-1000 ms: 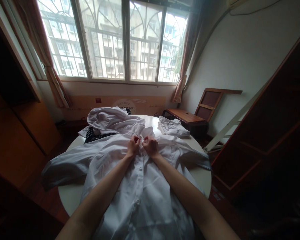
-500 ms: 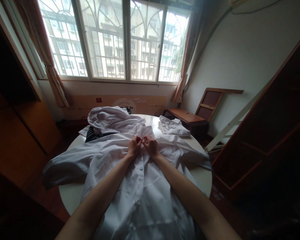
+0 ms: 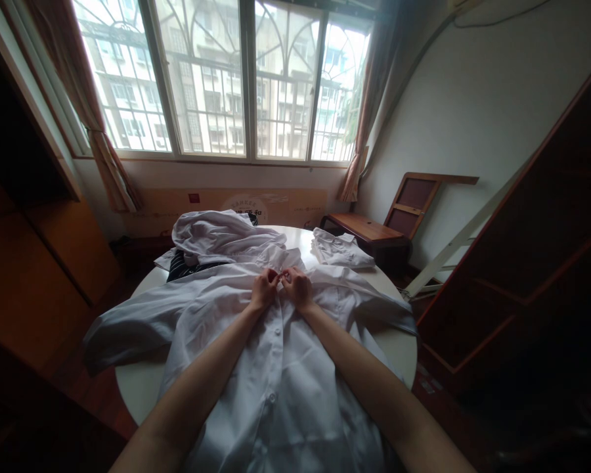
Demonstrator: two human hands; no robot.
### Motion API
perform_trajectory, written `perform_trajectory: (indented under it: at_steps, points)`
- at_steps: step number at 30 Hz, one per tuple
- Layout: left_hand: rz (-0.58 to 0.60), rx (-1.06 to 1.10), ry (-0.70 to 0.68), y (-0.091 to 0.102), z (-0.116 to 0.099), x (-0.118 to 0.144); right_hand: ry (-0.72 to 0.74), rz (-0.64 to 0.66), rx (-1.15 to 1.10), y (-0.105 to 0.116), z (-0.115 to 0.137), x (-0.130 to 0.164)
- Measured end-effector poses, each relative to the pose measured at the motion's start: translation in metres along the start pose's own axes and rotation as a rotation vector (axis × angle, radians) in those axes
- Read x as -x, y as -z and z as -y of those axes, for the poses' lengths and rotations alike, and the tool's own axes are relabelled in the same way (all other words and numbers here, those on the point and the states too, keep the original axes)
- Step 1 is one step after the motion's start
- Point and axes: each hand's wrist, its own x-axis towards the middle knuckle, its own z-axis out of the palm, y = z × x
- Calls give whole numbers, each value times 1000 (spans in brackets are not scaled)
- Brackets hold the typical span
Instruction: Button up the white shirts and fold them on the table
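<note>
A white button-up shirt lies spread face up over a round white table, its collar at the far end and its sleeves out to both sides. Near the collar, my left hand and my right hand meet at the front placket, fingertips pinched together on the cloth. The fingers cover whatever button or buttonhole is between them. Lower on the placket, a button shows, with another further up.
Beyond the shirt lies a heap of white clothing with a dark striped garment under it. A folded white shirt rests at the back right. Past the table stand a low wooden bench and a white ladder.
Both hands stay at the same spot on the placket, with only slight finger movement. The shirt lies as before.
</note>
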Motion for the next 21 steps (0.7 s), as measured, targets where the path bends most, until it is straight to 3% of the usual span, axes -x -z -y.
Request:
perform_trajectory:
  at_steps: [8,15,21]
  points:
    - [-36,-4,19,-2,2,1,50,3,-182,2,-1,0]
    - [-21,22,-20,-4,6,0,-140,40,-431,-1,-6,-6]
    - [3,69,0,-2,5,-2,-181,35,-469,-2,-5,-8]
